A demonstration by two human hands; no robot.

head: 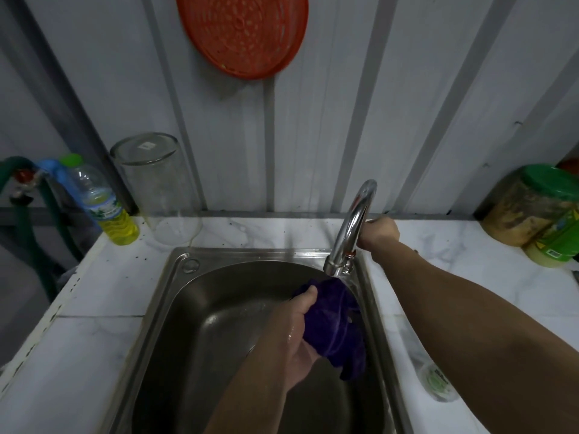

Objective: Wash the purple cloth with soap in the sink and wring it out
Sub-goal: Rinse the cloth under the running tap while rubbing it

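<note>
Cloth (332, 324) hung under the tap (351, 227), gripped by the left hand (297, 336), near the sink (175, 292) edge. Right hand (379, 233) gripped the tap handle.

sink basin (194, 339) left half open; faucet (351, 227) arches over its right rear.

A single wide-angle camera on the person's head is looking forward and steeply down into the sink (200, 308), sitting close above it. The view is taking in the white worktop (103, 296) on both sides and is bending the corrugated wall (313, 136) behind, with both forearms reaching in from below
</note>
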